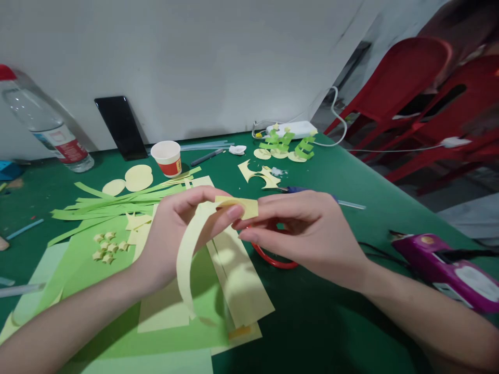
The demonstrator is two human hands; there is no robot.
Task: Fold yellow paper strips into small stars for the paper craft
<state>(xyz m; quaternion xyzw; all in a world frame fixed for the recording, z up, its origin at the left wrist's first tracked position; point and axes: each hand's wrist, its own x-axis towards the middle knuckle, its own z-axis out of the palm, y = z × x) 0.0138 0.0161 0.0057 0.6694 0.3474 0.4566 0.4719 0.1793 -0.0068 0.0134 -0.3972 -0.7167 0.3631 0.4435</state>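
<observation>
A pale yellow paper strip curls down from between my hands, its upper end folded over. My left hand pinches that folded end between thumb and fingers. The fingertips of my right hand close on the fold's other side. Beneath them lie yellow paper sheets on green paper. Small folded paper stars sit in a cluster left of my left hand. Red-handled scissors lie partly hidden under my right hand.
Green paper strips, yellow paper circles and a paper cup stand or lie behind. A water bottle and a phone lean on the wall. A purple glue gun is at right, a power strip at back.
</observation>
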